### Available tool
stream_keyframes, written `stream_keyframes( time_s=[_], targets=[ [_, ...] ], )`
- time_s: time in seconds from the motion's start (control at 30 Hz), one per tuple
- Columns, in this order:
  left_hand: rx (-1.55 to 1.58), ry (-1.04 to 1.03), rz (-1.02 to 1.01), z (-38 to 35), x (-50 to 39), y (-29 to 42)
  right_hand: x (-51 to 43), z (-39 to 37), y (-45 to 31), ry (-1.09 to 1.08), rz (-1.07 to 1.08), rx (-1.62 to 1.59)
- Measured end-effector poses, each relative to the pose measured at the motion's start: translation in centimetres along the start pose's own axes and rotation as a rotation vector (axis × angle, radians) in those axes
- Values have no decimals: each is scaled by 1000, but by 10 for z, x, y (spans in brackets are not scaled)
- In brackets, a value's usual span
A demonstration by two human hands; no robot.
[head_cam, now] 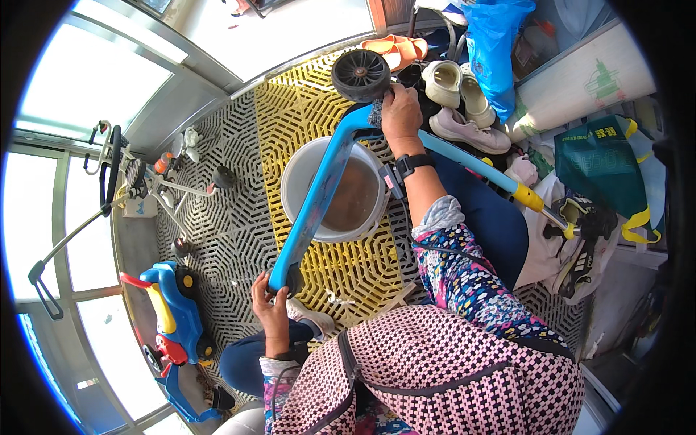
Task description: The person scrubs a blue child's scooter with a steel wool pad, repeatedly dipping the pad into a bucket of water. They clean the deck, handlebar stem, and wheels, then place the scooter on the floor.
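Note:
A blue scooter frame (327, 185) with a black spoked wheel (360, 75) lies slantwise over a white bucket (286, 187) of brownish water. My left hand (272, 311) grips the lower end of the frame, beside a small dark wheel partly hidden there. Near the spoked wheel, my right hand (401, 111) presses a dark grey cloth (376, 113) against the frame's upper bend. From that bend a light blue tube (472, 163) with a yellow collar (527, 197) runs down to the right, over my knee.
Yellow and grey plastic grating (272, 125) covers the floor. Left are a blue toy vehicle (182, 312) and a white wheeled frame (182, 187). Right are pale clogs (443, 82), a pink sneaker (468, 130), a blue plastic bag (492, 49) and a green bag (598, 163).

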State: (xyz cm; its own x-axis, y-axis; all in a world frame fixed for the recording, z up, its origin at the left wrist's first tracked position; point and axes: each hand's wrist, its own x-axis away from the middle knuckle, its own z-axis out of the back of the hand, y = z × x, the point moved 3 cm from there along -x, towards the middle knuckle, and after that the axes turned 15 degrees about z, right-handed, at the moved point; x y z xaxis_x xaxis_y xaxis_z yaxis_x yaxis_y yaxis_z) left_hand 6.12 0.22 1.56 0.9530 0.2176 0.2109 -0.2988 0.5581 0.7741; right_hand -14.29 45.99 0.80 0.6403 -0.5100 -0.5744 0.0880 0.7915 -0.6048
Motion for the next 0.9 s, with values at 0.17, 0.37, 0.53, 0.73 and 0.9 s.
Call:
stream_keyframes(
  time_s=[0.17,0.37,0.53,0.73,0.9],
  targets=[
    [31,27,-12,0,-1,-3,34,-17,-32,-305,255,130],
    [36,77,-40,2,-10,-22,80,-20,-76,-289,385,25],
    [-23,99,-9,4,-20,-47,119,-14,-100,-430,536,-55],
    [-72,149,-44,0,-27,-58,247,-2,-206,-648,916,-251],
    [-56,161,-50,-5,-25,-53,219,3,-212,-758,937,-221]
  ],
)
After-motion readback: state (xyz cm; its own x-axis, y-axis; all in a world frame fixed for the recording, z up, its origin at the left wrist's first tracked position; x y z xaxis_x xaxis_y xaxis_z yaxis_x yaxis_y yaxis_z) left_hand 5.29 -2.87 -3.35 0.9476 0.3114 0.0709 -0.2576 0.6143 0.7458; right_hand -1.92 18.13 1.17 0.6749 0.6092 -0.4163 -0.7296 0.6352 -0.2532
